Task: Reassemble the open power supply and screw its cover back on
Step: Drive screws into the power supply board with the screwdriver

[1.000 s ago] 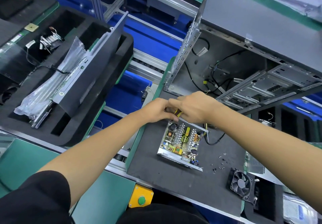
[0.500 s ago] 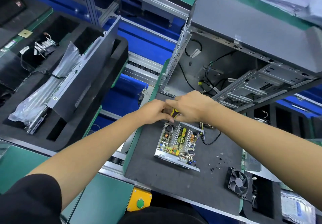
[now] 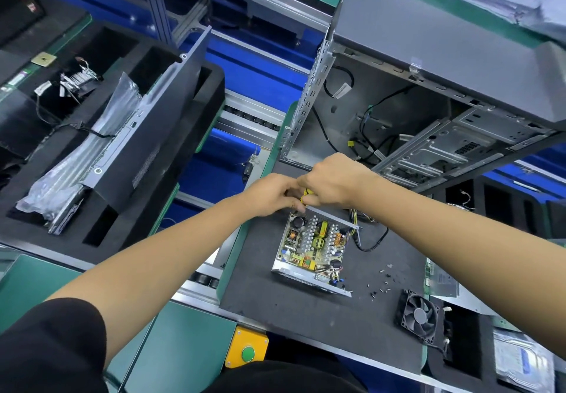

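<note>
The open power supply (image 3: 314,247), a silver metal tray with its green circuit board, coils and capacitors bare, lies flat on the dark grey mat (image 3: 306,316) of the tabletop, near the middle of the view. At its 12 o'clock edge the two hands meet. The left hand (image 3: 272,193) has its fingers curled down at the far left corner of the unit, its grip pinching a bundle of yellow wires (image 3: 307,194). The right hand (image 3: 332,181) is curled over the same yellow wires, knuckles up, touching the left hand; its fingertips are hidden, so exactly what its grip closes on beneath cannot be told beyond the wires.

A black cable (image 3: 372,241) loops on the mat at the supply's 3 o'clock. Small dark loose screws (image 3: 381,285) lie scattered at its 4 o'clock, and a black square cooling fan (image 3: 419,316) lies beyond them at 5 o'clock. A grey metal computer case (image 3: 428,56) stands open at 1 o'clock. A black foam tray (image 3: 211,86) holding a dark panel sits at 9 o'clock.
</note>
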Available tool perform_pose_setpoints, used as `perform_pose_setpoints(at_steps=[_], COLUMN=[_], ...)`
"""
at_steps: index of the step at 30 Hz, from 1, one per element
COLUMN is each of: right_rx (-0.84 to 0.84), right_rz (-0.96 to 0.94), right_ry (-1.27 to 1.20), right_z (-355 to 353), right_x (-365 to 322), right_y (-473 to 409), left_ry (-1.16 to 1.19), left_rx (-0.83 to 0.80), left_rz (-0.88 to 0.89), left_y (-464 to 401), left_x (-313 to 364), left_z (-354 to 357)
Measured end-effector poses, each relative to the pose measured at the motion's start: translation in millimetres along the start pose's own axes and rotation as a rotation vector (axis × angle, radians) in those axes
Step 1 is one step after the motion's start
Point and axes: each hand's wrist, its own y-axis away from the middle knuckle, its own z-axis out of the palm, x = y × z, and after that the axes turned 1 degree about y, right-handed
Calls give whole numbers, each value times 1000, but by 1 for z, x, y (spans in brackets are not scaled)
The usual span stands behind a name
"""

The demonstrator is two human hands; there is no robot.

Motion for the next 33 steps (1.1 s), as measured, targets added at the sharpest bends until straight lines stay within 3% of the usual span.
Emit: perform_pose_setpoints(at_steps=[6, 9, 16, 25, 33], right_rx=[-6, 12, -15, 56, 24], right_rz=[-186, -117, 87, -160, 100], right_ry=[-109, -102, -347, -118, -141], right_z=[-8, -4, 7, 9, 18], right_x=[4, 1, -13, 2, -13], right_y=[7, 6, 4, 10, -2], left_ry=[10, 4, -71, -25, 32], left_rx=[-45, -45, 47, -23, 45], left_rz=[-4, 7, 23, -30, 12], left_y=[4, 4, 4, 1, 2], left_x=[4, 7, 4, 2, 7], left_z=[-2, -4, 1, -1, 0])
